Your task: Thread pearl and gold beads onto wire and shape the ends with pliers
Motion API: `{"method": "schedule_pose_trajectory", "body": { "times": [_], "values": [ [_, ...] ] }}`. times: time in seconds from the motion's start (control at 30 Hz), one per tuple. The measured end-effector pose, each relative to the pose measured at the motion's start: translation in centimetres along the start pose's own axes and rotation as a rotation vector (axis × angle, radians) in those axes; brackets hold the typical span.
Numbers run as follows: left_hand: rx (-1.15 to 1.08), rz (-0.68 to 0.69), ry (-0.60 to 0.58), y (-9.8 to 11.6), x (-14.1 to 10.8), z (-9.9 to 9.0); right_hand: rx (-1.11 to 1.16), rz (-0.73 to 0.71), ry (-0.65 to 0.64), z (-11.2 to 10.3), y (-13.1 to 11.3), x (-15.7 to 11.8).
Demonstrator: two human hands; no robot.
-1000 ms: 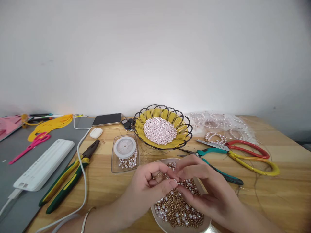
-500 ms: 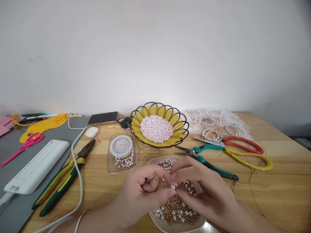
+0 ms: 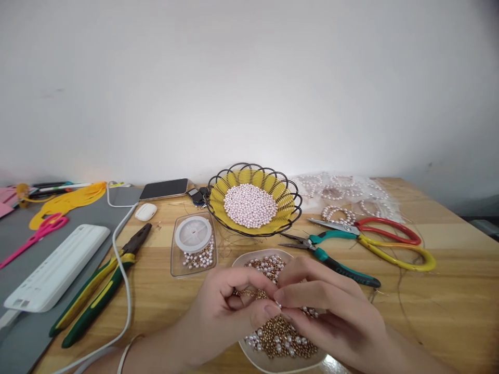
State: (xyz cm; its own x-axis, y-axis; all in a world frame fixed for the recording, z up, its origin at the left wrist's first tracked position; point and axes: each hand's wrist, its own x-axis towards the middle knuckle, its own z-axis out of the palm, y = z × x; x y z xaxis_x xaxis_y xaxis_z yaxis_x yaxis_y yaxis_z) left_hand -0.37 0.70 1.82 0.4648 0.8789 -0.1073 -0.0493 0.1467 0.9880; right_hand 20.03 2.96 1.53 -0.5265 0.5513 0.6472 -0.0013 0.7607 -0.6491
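My left hand (image 3: 234, 306) is closed in a pinch on a strand of small gold beads (image 3: 249, 293), which runs through its curled fingers. Against it, my right hand (image 3: 331, 304) pinches at the same spot, where a pearl bead (image 3: 279, 305) shows only as a sliver between the fingertips. Both hands hover over a pale dish (image 3: 249, 353) heaped with gold beads (image 3: 284, 330) and white pearl beads. The fingers hide part of the dish and most of the pearl.
Behind the dish stands a yellow basket (image 3: 218, 200) of pearl beads. Left are a clear box (image 3: 174, 259) with a spool (image 3: 193, 235), yellow-green pliers (image 3: 113, 280), a cable (image 3: 127, 280) and a white power strip (image 3: 58, 267). Right are teal pliers (image 3: 331, 262), scissors (image 3: 390, 239) and bead bracelets (image 3: 337, 213).
The fingertips of my right hand have closed in over the pearl bead, which showed more fully before. The hands stay over the dish, and the view has shifted slightly.
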Motion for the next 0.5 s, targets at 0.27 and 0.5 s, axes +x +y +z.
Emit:
{"method": "schedule_pose_trajectory", "body": {
  "times": [0.27,0.5],
  "values": [
    [0.034,0.029,0.076,0.05,0.12,-0.01,0.013,0.004,0.040,0.34,0.18,-0.07],
    [0.023,0.044,0.092,0.23,0.31,0.03,-0.010,0.014,0.041,0.27,0.02,0.06]
  ]
}}
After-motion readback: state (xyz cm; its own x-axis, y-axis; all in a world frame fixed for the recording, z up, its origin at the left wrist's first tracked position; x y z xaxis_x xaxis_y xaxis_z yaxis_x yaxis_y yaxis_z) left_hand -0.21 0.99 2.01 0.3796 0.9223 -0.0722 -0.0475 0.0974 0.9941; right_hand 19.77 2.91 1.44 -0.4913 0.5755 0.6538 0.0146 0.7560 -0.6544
